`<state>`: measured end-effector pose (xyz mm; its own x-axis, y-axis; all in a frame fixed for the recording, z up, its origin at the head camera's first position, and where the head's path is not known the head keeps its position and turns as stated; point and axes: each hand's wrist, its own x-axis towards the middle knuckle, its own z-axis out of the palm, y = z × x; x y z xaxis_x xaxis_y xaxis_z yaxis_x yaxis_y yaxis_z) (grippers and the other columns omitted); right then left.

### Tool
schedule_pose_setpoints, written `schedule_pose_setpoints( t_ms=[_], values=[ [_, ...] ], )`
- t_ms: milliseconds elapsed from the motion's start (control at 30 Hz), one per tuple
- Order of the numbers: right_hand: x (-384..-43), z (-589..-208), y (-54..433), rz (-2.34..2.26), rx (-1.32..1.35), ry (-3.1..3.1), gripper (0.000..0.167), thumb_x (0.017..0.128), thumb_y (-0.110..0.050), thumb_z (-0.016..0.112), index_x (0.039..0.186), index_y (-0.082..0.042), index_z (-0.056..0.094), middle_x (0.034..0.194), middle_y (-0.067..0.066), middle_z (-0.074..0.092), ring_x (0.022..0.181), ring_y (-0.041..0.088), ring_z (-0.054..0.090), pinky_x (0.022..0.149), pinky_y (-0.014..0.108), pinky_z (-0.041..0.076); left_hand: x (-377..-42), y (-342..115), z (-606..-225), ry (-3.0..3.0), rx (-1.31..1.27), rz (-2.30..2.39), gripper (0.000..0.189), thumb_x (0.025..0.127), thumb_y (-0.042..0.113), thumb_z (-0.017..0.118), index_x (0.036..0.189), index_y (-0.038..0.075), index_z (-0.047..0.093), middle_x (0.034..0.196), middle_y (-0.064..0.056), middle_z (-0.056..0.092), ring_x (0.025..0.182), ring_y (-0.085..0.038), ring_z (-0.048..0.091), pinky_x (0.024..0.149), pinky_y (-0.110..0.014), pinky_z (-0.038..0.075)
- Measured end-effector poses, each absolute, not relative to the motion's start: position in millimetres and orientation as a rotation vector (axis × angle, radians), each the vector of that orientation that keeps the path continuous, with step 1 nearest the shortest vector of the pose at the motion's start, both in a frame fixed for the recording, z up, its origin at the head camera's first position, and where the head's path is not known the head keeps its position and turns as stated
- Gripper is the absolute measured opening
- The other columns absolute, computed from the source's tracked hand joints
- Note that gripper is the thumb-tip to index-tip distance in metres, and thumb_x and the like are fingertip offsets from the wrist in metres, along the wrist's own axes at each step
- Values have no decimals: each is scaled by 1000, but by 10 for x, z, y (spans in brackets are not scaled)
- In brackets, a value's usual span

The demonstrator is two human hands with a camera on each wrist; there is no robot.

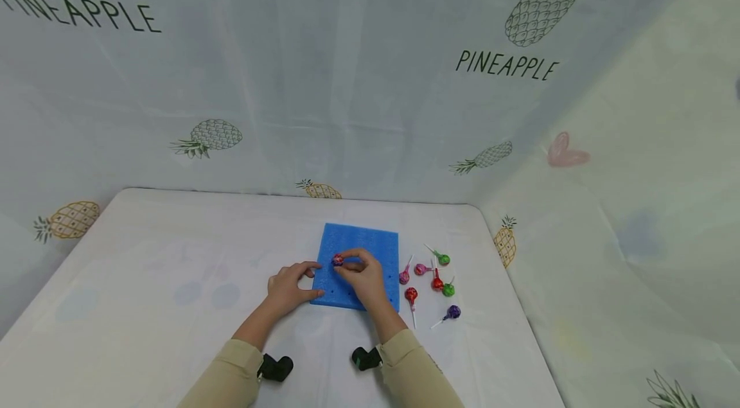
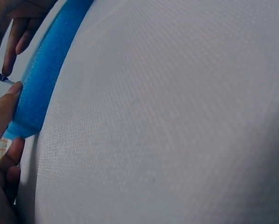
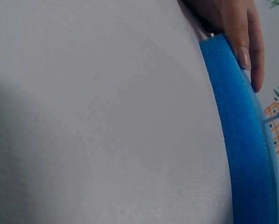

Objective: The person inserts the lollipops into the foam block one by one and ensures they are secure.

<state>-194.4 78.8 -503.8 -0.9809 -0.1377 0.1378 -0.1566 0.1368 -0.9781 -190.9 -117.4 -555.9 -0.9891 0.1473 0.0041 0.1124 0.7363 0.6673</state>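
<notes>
the right hand [image 1: 365, 279] pinches a lollipop [image 1: 338, 260], apparently planting it; the left hand [image 1: 286, 288], loosely spread, touches blue foam [image 1: 361, 236]; pushing straight down seems next.

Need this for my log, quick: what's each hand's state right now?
Left hand: open, touching the flat blue foam board at its left edge.
Right hand: closed, holding a round red-and-purple lollipop.
</notes>
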Motion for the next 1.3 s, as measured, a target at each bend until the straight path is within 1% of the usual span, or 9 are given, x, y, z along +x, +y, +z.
schedule_pose_setpoints(
  t_ms=[100, 200, 333, 433, 633, 700, 833, 1033, 1300],
  values=[
    [-1942, -5069, 820, 2055, 387, -2293, 26, 83, 6, 73, 107, 8, 65, 117, 23, 59, 96, 38, 67, 78, 31, 54, -1908, -1169, -5559, 2880, 213, 1094, 56, 76, 39, 83, 125, 23, 62, 101, 10, 60, 99, -22, 51, 78, -47, 32],
    [-1917, -5093, 873, 2093, 417, -2226, 30, 82, 8, 73, 109, 12, 62, 120, 27, 55, 98, 44, 65, 79, 30, 54, -1907, -1170, -5565, 2886, 210, 1081, 57, 76, 40, 83, 126, 23, 62, 101, 10, 60, 98, -21, 51, 78, -47, 32],
    [-1838, -5098, 977, 2130, 397, -2185, 32, 82, 7, 73, 111, 14, 60, 121, 31, 54, 101, 44, 64, 81, 28, 53, -1911, -1172, -5573, 2885, 199, 1074, 57, 76, 40, 83, 127, 24, 61, 102, 9, 60, 99, -21, 51, 77, -46, 31],
    [-1768, -5085, 1064, 2139, 369, -2181, 31, 83, 4, 74, 110, 12, 62, 122, 33, 54, 102, 45, 63, 83, 28, 52, -1913, -1175, -5575, 2881, 194, 1083, 58, 76, 40, 83, 127, 23, 61, 103, 8, 60, 100, -22, 51, 77, -46, 31],
    [-1647, -5075, 1230, 2110, 288, -2191, 28, 83, 1, 76, 110, -1, 68, 121, 31, 56, 105, 45, 62, 89, 42, 50, -1915, -1185, -5587, 2873, 209, 1107, 57, 76, 39, 83, 127, 23, 61, 103, 8, 60, 99, -22, 50, 76, -45, 30],
    [-1605, -5067, 1286, 2062, 242, -2221, 28, 83, -1, 76, 110, -3, 69, 120, 28, 59, 105, 42, 62, 90, 45, 49, -1916, -1184, -5597, 2865, 210, 1116, 57, 76, 38, 83, 127, 24, 61, 103, 9, 60, 99, -21, 50, 76, -44, 29],
    [-1524, -5051, 1400, 1981, 180, -2252, 32, 82, -3, 78, 112, 2, 67, 117, 24, 62, 105, 41, 62, 89, 47, 49, -1910, -1182, -5602, 2859, 223, 1132, 57, 76, 38, 83, 127, 23, 61, 103, 9, 60, 98, -21, 49, 76, -45, 29],
    [-1406, -5049, 1568, 1955, 93, -2208, 35, 80, -2, 79, 112, 7, 66, 113, 22, 64, 103, 44, 60, 86, 41, 51, -1898, -1185, -5587, 2865, 232, 1137, 58, 76, 38, 83, 127, 21, 61, 103, 8, 60, 98, -22, 50, 76, -46, 29],
    [-1251, -5053, 1773, 1904, -127, -2160, 30, 79, 6, 77, 107, 9, 67, 102, 30, 63, 97, 46, 58, 79, 24, 51, -1890, -1181, -5569, 2855, 226, 1141, 57, 77, 39, 83, 127, 22, 61, 103, 9, 59, 98, -21, 49, 76, -45, 29]
  ],
)
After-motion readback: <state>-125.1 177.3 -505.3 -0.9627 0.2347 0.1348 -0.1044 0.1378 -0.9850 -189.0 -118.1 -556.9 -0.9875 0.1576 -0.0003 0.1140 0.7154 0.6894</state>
